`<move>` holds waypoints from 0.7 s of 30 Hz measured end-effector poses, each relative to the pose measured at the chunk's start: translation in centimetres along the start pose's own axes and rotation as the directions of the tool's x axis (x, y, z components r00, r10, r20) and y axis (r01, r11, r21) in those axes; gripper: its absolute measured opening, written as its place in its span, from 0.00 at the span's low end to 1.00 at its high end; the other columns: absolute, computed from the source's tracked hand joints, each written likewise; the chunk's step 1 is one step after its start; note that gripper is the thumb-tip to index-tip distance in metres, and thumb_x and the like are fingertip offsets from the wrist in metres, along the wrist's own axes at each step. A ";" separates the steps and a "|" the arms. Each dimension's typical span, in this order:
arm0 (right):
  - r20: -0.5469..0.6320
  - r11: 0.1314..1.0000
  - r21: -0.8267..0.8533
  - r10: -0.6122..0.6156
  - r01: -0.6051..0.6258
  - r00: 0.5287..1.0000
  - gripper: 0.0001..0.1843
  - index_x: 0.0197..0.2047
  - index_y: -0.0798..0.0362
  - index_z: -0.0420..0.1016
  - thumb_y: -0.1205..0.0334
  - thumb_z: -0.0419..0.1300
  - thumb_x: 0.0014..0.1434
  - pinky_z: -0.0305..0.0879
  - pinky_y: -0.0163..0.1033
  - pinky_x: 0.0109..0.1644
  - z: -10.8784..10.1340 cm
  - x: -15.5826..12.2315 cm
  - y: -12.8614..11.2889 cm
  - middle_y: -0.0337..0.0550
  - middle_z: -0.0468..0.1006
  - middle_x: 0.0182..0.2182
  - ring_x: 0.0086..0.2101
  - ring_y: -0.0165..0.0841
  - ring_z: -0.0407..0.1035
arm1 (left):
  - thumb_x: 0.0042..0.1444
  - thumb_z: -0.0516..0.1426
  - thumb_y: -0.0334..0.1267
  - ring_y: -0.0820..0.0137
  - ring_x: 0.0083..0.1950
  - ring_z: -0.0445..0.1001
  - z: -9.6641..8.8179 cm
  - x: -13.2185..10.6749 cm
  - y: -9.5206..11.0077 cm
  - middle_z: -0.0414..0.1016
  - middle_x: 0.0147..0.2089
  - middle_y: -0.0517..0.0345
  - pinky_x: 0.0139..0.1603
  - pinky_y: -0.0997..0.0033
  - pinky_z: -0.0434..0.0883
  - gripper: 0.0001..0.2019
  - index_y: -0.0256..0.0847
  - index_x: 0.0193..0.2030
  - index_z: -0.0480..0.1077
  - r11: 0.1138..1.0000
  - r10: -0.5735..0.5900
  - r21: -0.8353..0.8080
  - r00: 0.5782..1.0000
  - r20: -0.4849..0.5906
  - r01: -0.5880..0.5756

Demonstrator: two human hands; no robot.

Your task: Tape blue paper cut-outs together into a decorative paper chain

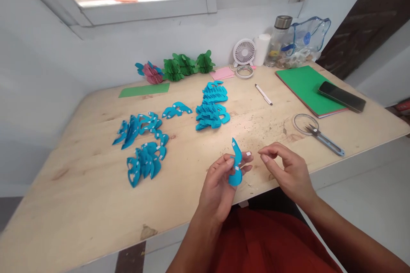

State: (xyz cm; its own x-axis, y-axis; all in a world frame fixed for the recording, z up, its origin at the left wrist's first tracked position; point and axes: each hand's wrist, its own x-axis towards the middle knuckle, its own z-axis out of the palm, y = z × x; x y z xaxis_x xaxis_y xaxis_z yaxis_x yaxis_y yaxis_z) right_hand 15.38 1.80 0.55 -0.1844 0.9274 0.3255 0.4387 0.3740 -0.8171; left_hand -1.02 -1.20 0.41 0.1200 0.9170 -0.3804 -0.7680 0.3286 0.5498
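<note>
My left hand point(219, 183) grips a curved blue paper cutout point(236, 178) between thumb and fingers, just above the table's front edge. Small white squares stick to the cutout, and another white square point(248, 153) sits on a fingertip of that hand. To the right, apart from the cutout, my right hand point(290, 170) has thumb and forefinger closed in a pinch; whatever is between them, if anything, is too small to make out. Ahead lie stacked blue paper cutouts point(211, 115). More blue cutouts with white squares point(147, 160) lie in groups on the left.
Scissors point(326, 140) touch a tape roll point(297, 124) at right, near a pen point(263, 94). A phone point(341, 96) rests on a green sheet point(307, 85). Along the wall stand green paper pieces point(185, 65), a small fan point(244, 52) and a bottle point(278, 42).
</note>
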 end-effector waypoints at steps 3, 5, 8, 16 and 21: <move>-0.001 0.997 -0.044 -0.068 0.068 0.998 0.04 0.37 0.51 0.73 0.66 0.57 0.60 0.67 0.40 0.37 0.4 0.2 -0.2 0.41 0.76 0.30 0.32 0.33 0.69 | 0.51 0.60 0.35 0.58 0.52 0.74 0.0 0.0 -0.1 0.80 0.44 0.46 0.57 0.58 0.66 0.06 0.38 0.26 0.71 1.000 -0.004 -0.007 1.000 0.003 0.004; 0.013 0.994 -0.059 -0.090 0.091 0.996 0.05 0.38 0.51 0.74 0.66 0.56 0.60 0.68 0.41 0.38 0.5 0.3 -0.4 0.42 0.77 0.31 0.33 0.34 0.70 | 0.52 0.59 0.35 0.58 0.52 0.74 0.0 0.0 -0.2 0.80 0.43 0.47 0.57 0.57 0.65 0.06 0.38 0.26 0.71 1.000 -0.004 -0.012 1.000 0.014 0.004; 0.049 0.991 -0.065 -0.111 0.114 0.993 0.06 0.39 0.51 0.74 0.66 0.56 0.61 0.68 0.41 0.38 0.7 0.6 -0.5 0.43 0.77 0.32 0.34 0.35 0.71 | 0.52 0.59 0.34 0.59 0.52 0.74 -0.1 0.0 -0.2 0.80 0.42 0.48 0.58 0.56 0.64 0.05 0.38 0.26 0.70 1.000 0.009 0.002 1.000 0.026 -0.009; 0.010 0.927 -0.220 -0.308 0.302 0.951 0.07 0.35 0.52 0.75 0.70 0.57 0.60 0.66 0.44 0.37 0.8 0.8 -0.3 0.45 0.78 0.31 0.33 0.36 0.71 | 0.51 0.60 0.35 0.59 0.52 0.74 0.2 0.1 -0.3 0.79 0.37 0.50 0.58 0.55 0.65 0.08 0.39 0.24 0.68 1.000 0.007 0.022 1.000 0.010 -0.007; 0.042 0.966 -0.126 -0.222 0.225 0.974 0.06 0.35 0.51 0.74 0.70 0.57 0.59 0.67 0.42 0.37 0.4 0.9 -0.5 0.43 0.76 0.30 0.33 0.35 0.71 | 0.54 0.58 0.33 0.60 0.51 0.74 0.5 -0.1 -0.3 0.79 0.34 0.53 0.58 0.55 0.65 0.10 0.39 0.22 0.68 0.999 0.038 0.037 0.999 0.037 -0.040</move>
State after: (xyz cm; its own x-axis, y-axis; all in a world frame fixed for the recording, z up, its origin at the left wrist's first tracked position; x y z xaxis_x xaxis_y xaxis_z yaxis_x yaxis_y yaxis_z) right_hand 14.61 2.42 1.08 -0.3138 0.8203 0.4782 0.4929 0.5712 -0.6564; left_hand -0.50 -1.28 0.65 0.1140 0.9366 -0.3312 -0.7486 0.3001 0.5912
